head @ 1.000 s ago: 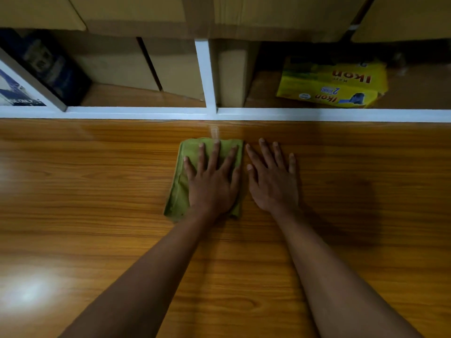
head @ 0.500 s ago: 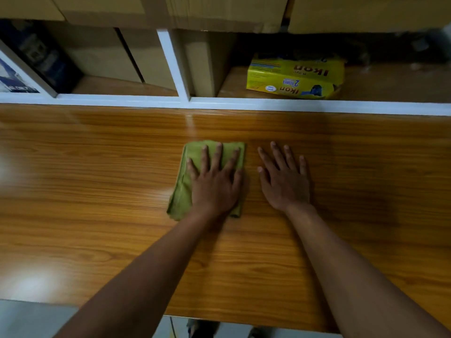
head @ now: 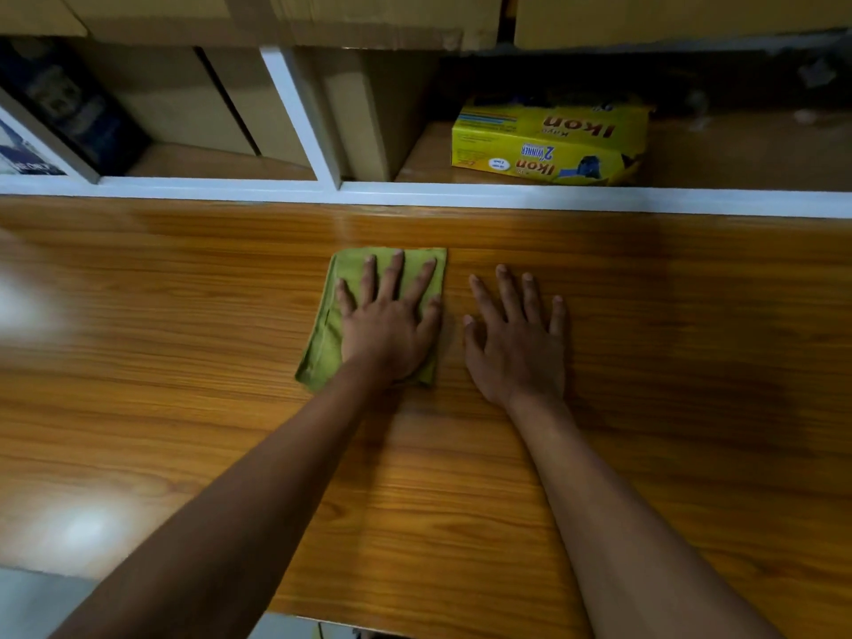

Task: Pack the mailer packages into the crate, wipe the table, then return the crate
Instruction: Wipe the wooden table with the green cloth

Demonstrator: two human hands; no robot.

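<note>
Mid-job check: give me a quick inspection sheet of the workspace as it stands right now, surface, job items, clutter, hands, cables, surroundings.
Surface: wooden table, glossy, with light glare patches at the left.
Job's things: folded green cloth lying flat on the table; no mailer packages or crate in view.
Clutter: nothing seen on the table besides the cloth.
Hands: left hand pressed flat on the cloth, fingers spread; right hand flat on the bare wood just right of the cloth, holding nothing.
Cables: nothing seen.
Surroundings: white-framed shelf behind the table, holding cardboard boxes, a yellow box printed "Ikon", and dark items at far left, too dim to identify.
</note>
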